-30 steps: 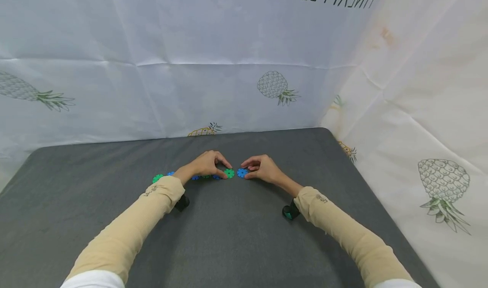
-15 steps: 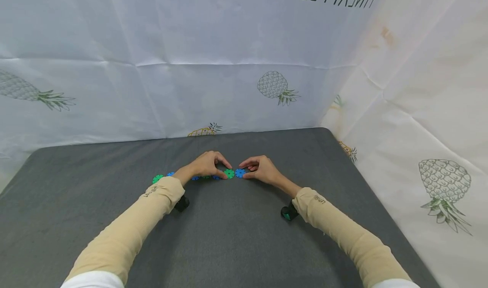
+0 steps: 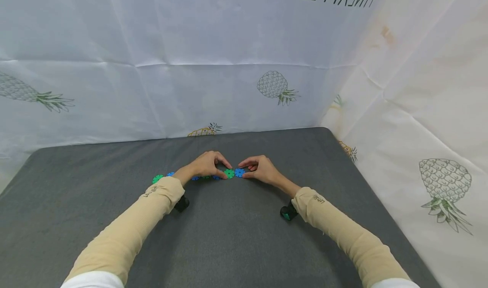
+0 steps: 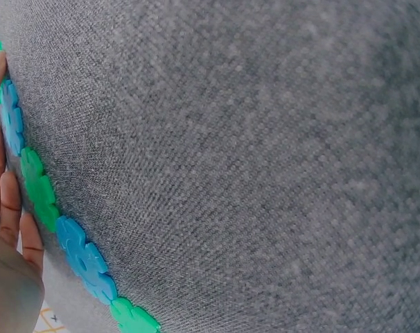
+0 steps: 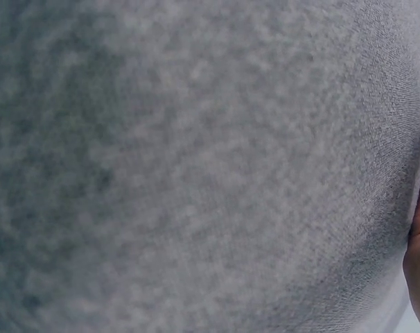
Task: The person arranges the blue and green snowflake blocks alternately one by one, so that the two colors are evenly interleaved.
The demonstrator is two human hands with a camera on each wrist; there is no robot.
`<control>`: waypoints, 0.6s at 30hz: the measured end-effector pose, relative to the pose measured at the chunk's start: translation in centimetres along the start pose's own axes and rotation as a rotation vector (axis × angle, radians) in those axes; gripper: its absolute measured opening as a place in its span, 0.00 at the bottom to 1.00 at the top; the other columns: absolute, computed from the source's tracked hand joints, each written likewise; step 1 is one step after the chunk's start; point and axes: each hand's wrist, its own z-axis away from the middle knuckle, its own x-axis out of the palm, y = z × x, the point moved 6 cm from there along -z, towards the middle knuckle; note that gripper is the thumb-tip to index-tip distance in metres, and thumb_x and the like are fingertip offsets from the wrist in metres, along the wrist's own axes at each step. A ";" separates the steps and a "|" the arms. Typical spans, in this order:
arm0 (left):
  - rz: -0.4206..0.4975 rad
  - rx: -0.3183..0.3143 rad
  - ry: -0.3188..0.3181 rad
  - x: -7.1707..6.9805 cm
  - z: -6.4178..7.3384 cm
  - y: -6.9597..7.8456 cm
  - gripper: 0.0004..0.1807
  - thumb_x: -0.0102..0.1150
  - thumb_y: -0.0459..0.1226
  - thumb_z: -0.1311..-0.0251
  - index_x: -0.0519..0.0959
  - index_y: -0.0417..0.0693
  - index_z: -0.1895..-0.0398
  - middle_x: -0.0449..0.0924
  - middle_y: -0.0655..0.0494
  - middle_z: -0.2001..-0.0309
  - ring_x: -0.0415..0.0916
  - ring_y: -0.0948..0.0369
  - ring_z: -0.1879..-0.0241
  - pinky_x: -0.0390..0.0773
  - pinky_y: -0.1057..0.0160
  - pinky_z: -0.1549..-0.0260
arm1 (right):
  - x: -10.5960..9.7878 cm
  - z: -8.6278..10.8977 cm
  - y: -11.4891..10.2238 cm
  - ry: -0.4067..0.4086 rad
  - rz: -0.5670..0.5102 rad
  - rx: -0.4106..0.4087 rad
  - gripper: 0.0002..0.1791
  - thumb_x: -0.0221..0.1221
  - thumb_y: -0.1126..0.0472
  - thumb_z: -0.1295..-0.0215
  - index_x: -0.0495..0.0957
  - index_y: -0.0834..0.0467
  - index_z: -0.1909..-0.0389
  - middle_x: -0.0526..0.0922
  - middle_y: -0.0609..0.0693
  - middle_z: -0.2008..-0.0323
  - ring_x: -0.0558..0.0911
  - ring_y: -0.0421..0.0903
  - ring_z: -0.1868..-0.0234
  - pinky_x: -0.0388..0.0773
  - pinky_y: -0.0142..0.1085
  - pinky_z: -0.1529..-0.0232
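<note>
My left hand (image 3: 205,163) pinches a green notched plastic disc (image 3: 229,173) between thumb and fingers, flat on the dark cloth. Right beside it, a blue notched disc (image 3: 239,173) is held at its right side by the thumb and fingers of my right hand (image 3: 266,170). The two discs meet edge to edge, or nearly so; whether their notches interlock is too small to tell. Leftward from the green disc runs a row of alternating blue and green discs, partly hidden under my left hand and wrist. The left wrist view shows this row, including a blue disc (image 4: 85,260) and a green disc (image 4: 38,187).
Grey cloth (image 3: 236,233) covers the table. A white curtain (image 3: 228,97) printed with pineapples hangs behind it and along the right. At the row's left end lies a green disc (image 3: 158,178). Black straps with small devices sit on both wrists.
My right hand has moved slightly left with the blue disc, closing the gap to the green disc. The left hand has stayed in place.
</note>
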 end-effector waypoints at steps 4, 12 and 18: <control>0.008 0.001 0.001 -0.2 0.3 0.2 0.15 0.72 0.38 0.50 0.86 0.48 0.56 0.77 0.49 0.50 0.71 0.56 0.57 0.71 0.57 0.59 | 0.1 -0.1 -0.1 -0.008 -0.011 0.002 0.18 0.70 0.68 0.47 0.84 0.62 0.54 0.83 0.55 0.53 0.79 0.46 0.58 0.78 0.34 0.55; 0.025 -0.028 -0.011 -0.7 0.8 -0.2 0.17 0.73 0.40 0.50 0.86 0.48 0.55 0.76 0.47 0.48 0.67 0.57 0.63 0.68 0.60 0.63 | 0.2 -0.4 -0.6 -0.072 -0.086 -0.071 0.19 0.67 0.70 0.44 0.80 0.67 0.50 0.82 0.60 0.52 0.80 0.50 0.58 0.79 0.36 0.56; 0.020 0.024 0.051 -1.0 2.1 -0.4 0.22 0.65 0.42 0.41 0.80 0.43 0.45 0.74 0.44 0.44 0.72 0.49 0.52 0.72 0.50 0.51 | -1.1 0.8 -0.2 -0.035 -0.059 -0.102 0.19 0.62 0.66 0.36 0.77 0.68 0.45 0.79 0.62 0.47 0.80 0.55 0.52 0.78 0.43 0.51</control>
